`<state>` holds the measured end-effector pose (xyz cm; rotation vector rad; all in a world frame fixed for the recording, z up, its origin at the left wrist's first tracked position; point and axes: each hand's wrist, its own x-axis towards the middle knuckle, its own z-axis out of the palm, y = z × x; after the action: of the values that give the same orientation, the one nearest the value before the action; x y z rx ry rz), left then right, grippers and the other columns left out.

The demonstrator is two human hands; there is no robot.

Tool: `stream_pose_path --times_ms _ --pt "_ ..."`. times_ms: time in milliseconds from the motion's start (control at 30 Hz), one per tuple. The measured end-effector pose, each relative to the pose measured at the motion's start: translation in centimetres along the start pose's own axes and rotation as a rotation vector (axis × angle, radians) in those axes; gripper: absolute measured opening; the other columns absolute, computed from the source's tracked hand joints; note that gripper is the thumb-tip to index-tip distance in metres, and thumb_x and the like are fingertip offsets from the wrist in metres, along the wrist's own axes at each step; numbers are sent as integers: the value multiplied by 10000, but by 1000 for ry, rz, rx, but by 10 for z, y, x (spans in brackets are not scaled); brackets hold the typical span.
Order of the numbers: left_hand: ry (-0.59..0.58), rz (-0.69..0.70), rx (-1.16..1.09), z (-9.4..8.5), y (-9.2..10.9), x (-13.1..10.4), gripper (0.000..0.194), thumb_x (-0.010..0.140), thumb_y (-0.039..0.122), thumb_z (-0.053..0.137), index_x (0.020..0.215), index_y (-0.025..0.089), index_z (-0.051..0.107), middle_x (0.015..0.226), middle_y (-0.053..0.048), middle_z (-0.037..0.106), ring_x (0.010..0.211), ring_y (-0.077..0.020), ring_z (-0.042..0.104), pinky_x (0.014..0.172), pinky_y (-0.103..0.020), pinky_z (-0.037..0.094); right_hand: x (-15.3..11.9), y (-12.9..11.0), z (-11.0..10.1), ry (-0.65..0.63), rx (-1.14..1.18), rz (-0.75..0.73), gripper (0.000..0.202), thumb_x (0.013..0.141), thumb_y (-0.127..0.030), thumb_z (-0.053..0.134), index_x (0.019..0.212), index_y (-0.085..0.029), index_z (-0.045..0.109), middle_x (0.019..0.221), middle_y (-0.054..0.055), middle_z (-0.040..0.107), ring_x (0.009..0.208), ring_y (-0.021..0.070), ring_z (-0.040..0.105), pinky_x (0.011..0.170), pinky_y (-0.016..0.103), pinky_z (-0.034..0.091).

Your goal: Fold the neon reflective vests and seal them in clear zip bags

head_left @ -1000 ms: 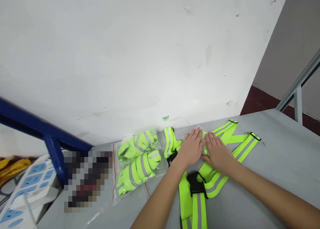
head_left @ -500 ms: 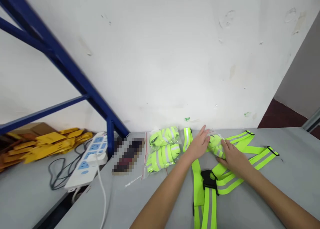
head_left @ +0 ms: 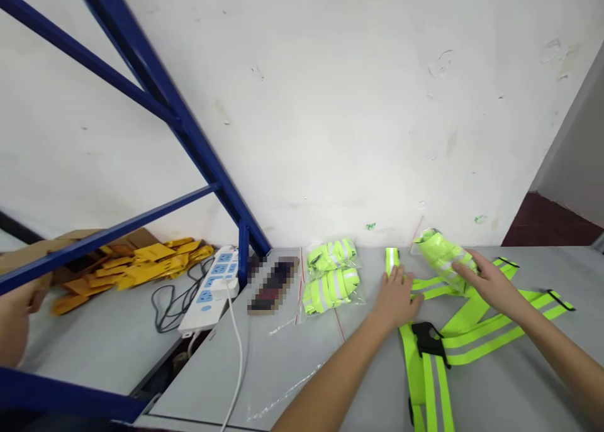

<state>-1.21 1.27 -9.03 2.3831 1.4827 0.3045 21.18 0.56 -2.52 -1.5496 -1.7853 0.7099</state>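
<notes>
My right hand (head_left: 488, 281) grips a clear bag of rolled neon-yellow reflective straps (head_left: 441, 256), holding it tilted above the far part of an unfolded reflective harness (head_left: 476, 350). The harness lies on the grey table, with grey stripes and a black plastic buckle (head_left: 430, 341). My left hand (head_left: 394, 297) lies over one upright strap of it, fingers forward and thumb apart. To the left are two more clear bags of rolled straps, one bag (head_left: 333, 256) behind the other bag (head_left: 330, 290).
A white power strip (head_left: 207, 300) with a plugged-in charger and cable lies left, beside a blue metal frame (head_left: 202, 149). Flat empty clear bags (head_left: 283, 369) lie before the filled ones. Yellow packets (head_left: 151, 262) are piled far left, near another person's hand (head_left: 19, 312).
My right hand has raised the bagged straps off the harness. My left hand has come away from that bag onto a strap. Another person's hand has appeared at far left as the view shifted.
</notes>
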Motion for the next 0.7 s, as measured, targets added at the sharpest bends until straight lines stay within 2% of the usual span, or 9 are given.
stream_pose_path --times_ms 100,200,267,333,433,500,567,633,700 --pt "19 107 -17 9 19 -2 644 897 529 378 1415 146 372 1527 -182 277 1425 -357 192 1120 -575 201 16 -18 33 19 -131 -306 377 918 -376 426 1242 -197 497 1217 120 584 1075 275 567 870 386 482" --pt "111 175 -54 16 30 -4 560 893 467 431 1372 177 436 1444 -146 434 1369 -330 323 1121 -535 248 42 -31 76 -9 -426 -571 361 904 -163 380 1248 -187 486 1293 104 512 1191 241 476 962 375 423" --pt "156 191 -66 19 30 -7 489 895 418 442 1309 167 508 1331 -138 550 1303 -304 417 1117 -481 287 59 -35 100 -59 -649 -635 352 873 -80 388 1185 -165 528 1234 110 531 1150 224 477 929 334 424" --pt "163 199 -62 21 27 -9 456 889 406 459 1257 153 553 1255 -141 604 1254 -298 468 1102 -463 313 73 -36 117 -100 -727 -647 290 853 -46 407 1049 -157 589 1123 116 569 1058 231 501 867 322 428" --pt "122 262 -87 16 20 -12 372 878 387 488 1163 180 607 1175 -115 651 1166 -277 539 1035 -441 385 88 -32 130 -111 -783 -630 237 864 -49 406 929 -148 611 1017 139 580 965 259 507 811 350 410" --pt "85 313 -123 5 15 -14 266 895 333 459 1010 201 659 1029 -78 700 1016 -234 615 933 -381 454 93 -28 133 -113 -821 -612 235 880 -63 397 937 -141 611 993 152 579 934 266 511 789 362 396" --pt "109 303 -154 -14 7 -18 276 915 287 410 872 208 671 881 -46 711 853 -192 647 819 -324 486 95 -25 132 -131 -850 -599 259 878 -56 395 1004 -142 605 991 149 587 918 258 524 774 353 387" --pt "245 211 -179 -39 -7 -26 289 920 279 391 864 219 668 867 -33 711 805 -178 647 765 -303 489 94 -23 127 -155 -867 -596 331 859 -47 420 1133 -152 572 1013 137 596 931 247 537 771 338 385" --pt "421 63 -199 -66 -30 -40 274 920 294 397 928 236 665 955 -32 709 883 -179 642 812 -300 486 89 -25 119 -173 -867 -596 407 847 -89 476 1245 -165 516 1047 130 598 966 251 544 791 342 389"
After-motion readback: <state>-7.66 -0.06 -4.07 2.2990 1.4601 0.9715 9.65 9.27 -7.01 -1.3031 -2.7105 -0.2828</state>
